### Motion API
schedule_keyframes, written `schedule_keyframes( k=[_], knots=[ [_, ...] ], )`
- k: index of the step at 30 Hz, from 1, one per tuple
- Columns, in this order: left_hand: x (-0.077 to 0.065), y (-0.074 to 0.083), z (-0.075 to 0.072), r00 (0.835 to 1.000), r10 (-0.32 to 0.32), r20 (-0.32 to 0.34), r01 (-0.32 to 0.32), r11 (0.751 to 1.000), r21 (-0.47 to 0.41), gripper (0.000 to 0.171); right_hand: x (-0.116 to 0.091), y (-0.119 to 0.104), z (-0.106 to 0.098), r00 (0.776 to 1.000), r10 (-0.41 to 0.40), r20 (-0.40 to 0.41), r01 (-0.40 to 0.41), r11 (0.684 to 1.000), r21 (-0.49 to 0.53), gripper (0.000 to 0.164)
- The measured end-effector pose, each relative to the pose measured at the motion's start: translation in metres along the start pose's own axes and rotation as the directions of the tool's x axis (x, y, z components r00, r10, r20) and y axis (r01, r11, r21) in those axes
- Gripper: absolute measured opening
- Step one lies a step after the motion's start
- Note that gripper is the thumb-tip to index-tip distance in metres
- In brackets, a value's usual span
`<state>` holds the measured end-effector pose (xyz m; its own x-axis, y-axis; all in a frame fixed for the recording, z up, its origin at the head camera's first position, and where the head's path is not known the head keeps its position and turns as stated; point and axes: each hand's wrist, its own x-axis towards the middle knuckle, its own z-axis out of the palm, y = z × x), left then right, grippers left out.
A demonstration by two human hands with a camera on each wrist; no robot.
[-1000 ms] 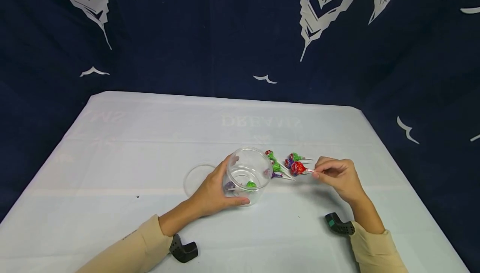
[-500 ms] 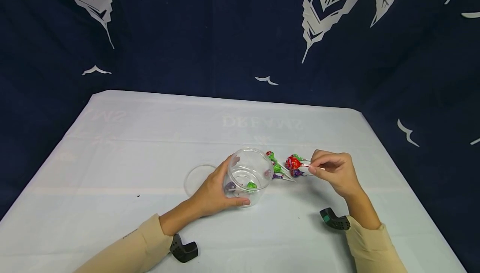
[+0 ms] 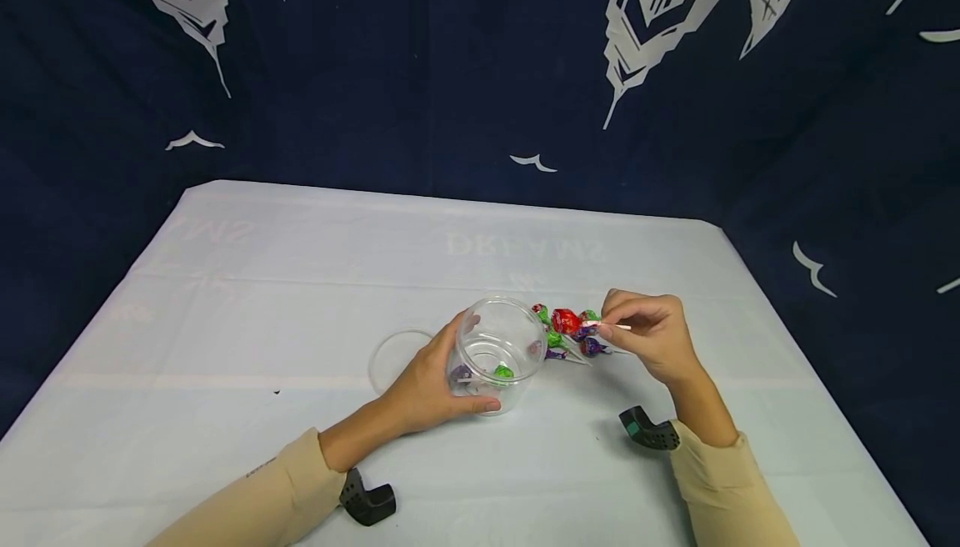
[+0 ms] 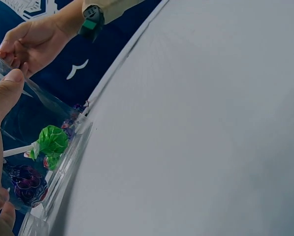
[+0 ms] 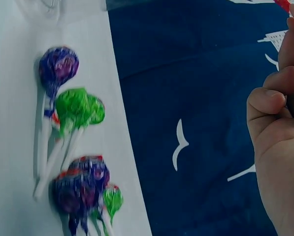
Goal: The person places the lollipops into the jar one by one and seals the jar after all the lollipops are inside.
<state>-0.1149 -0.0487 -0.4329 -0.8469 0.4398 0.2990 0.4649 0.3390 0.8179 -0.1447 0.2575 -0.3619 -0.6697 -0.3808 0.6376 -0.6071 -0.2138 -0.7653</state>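
Note:
My left hand [image 3: 420, 388] grips a clear plastic jar [image 3: 519, 393] from its left side, thumb across the front. Through the wall, the left wrist view shows a green-wrapped lollipop [image 4: 52, 141] and a purple-wrapped one [image 4: 27, 185] inside. To the jar's right, my right hand [image 3: 651, 334] pinches a red-wrapped lollipop [image 3: 565, 322] by its white stick, its head pointing left towards the jar. It overlaps several loose lollipops on the table, among them a purple one [image 5: 59, 66] and a green one [image 5: 77, 105]. In the right wrist view only a bit of red wrapper shows by the fingers.
A clear round lid [image 3: 372, 363] lies left of the jar, partly hidden by the left hand. White cloth covers the table [image 3: 247, 330]. Behind it hangs a dark blue patterned curtain [image 3: 375, 72]. Each wrist wears a black device [image 3: 367, 501].
My right hand has drawn the red lollipop up from the pile and carried it left towards the jar. A purple lollipop beneath has come into view. The left hand and jar stay still.

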Motion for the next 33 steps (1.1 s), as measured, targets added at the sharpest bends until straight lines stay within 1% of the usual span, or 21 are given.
schedule_keyframes(
  k=[5,10,21,26,30,33],
  knots=[
    [0.0,-0.001,0.0,1.0,-0.014,0.009,0.014,1.0,-0.007,0.113,0.007,0.005,0.008,1.0,-0.017,0.022,0.016,0.999,0.042,0.026],
    [0.0,-0.001,0.0,1.0,-0.024,0.015,0.024,1.0,-0.005,0.114,0.013,0.008,0.014,0.999,-0.017,0.036,0.015,0.998,0.054,0.024],
    [0.0,-0.001,0.0,1.0,-0.021,0.013,0.021,1.0,-0.004,0.114,0.015,0.018,0.024,0.999,0.034,0.023,-0.035,0.996,0.079,0.018],
    [0.0,-0.001,0.0,1.0,-0.017,0.008,0.017,1.0,-0.003,0.113,0.017,0.021,0.029,0.999,0.024,0.03,-0.026,0.995,0.091,0.017],
    [0.0,-0.001,-0.001,1.0,-0.013,0.009,0.013,1.0,-0.008,0.113,0.021,0.024,0.033,0.999,0.005,0.04,-0.009,0.995,0.101,0.011],
    [0.0,-0.002,-0.001,1.0,-0.01,0.013,0.01,1.0,-0.009,0.114,0.024,0.026,0.036,0.999,0.012,0.039,-0.016,0.995,0.103,0.006]
  ],
)
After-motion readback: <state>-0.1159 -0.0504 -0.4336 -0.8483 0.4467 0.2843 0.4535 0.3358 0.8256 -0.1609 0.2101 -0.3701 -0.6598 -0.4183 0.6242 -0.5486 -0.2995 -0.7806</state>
